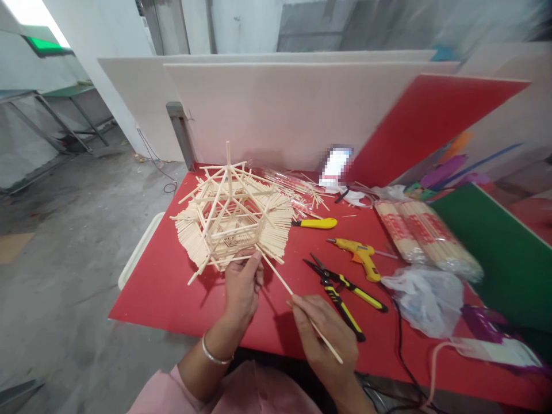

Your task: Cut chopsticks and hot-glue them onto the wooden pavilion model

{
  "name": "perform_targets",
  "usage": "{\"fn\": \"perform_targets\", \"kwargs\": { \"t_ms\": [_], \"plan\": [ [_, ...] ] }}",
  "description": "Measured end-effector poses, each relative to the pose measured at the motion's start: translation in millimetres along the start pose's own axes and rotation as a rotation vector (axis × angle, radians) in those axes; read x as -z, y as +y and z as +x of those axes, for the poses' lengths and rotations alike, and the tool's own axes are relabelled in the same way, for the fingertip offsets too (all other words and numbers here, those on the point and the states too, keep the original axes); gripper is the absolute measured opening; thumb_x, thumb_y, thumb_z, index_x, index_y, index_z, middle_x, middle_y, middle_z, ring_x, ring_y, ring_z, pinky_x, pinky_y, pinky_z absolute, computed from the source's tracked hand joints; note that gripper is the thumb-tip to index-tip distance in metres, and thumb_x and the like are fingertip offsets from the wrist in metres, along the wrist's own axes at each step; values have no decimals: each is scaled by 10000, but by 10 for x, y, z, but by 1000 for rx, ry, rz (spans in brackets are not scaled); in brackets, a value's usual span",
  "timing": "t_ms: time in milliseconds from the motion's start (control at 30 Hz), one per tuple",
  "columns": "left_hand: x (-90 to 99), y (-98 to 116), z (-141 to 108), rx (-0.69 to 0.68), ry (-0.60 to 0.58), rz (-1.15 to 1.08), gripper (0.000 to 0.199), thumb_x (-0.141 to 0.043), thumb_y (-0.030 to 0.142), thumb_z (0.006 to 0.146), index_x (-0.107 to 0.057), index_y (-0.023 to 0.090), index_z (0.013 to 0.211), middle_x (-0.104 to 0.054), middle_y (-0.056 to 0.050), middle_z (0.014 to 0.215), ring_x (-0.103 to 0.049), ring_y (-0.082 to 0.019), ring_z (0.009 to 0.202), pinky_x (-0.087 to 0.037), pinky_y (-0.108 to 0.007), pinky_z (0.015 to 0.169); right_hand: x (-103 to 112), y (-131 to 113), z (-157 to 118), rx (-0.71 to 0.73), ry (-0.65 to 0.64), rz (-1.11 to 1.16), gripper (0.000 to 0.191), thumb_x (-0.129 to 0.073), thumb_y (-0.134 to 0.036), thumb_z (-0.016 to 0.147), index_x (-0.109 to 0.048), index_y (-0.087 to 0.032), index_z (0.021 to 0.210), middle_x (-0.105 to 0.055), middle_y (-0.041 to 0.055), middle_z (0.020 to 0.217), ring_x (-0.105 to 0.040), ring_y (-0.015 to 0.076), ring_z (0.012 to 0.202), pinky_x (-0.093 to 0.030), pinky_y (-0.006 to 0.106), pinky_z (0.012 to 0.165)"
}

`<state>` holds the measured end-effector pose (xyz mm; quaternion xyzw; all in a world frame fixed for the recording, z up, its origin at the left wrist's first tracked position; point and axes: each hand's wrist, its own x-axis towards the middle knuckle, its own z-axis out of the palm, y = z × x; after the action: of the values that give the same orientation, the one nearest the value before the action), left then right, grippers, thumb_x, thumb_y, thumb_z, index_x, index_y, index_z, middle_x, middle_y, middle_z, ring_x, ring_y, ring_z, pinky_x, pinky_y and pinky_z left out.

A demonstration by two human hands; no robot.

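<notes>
A lantern-like model of thin wooden sticks stands on the red tabletop, its pointed frame upright and rows of sticks fanning out from its sides. At its near lower edge, my left hand is closed, thumb and fingers pinching the model; the exact grip is partly hidden. My right hand grips a loose wooden stick between thumb and fingers. That stick slants up to the left, its far end meeting the model's edge beside my left thumb.
Right of the model lie a yellow-handled cutter, a yellow glue gun and black-yellow pliers. Packs of sticks, a clear plastic bag and a green board sit farther right. White panels and a bright phone stand behind.
</notes>
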<state>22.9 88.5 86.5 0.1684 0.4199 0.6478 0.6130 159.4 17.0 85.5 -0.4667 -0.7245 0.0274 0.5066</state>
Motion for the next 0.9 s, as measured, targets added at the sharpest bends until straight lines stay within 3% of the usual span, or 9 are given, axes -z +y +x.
{"fn": "perform_targets", "kwargs": {
  "t_ms": [300, 633, 900],
  "plan": [
    [-28, -15, 3, 6, 0, -18, 391, -856, 398, 599, -600, 153, 763, -505, 82, 477, -368, -23, 346, -232, -145, 348, -100, 72, 47, 17, 20, 55, 257, -600, -80, 862, -685, -214, 1064, -744, 39, 828, -702, 158, 737, -589, 296, 707],
    [-49, 1, -11, 19, 4, -2, 397, -848, 418, 614, -578, 156, 739, -490, 81, 484, -379, -29, 363, -231, -156, 360, -266, 42, 212, -32, 97, -41, 131, -663, -144, 837, -674, -207, 952, -730, 49, 786, -679, 157, 688, -565, 296, 677],
    [-47, -27, 4, 34, 4, -20, 395, -846, 407, 616, -559, 163, 735, -460, 93, 456, -368, -32, 365, -239, -151, 369, -463, 116, 322, -121, 100, 65, 84, -673, -134, 821, -659, -199, 872, -699, 21, 761, -632, 126, 650, -531, 258, 624]
  ]
}}
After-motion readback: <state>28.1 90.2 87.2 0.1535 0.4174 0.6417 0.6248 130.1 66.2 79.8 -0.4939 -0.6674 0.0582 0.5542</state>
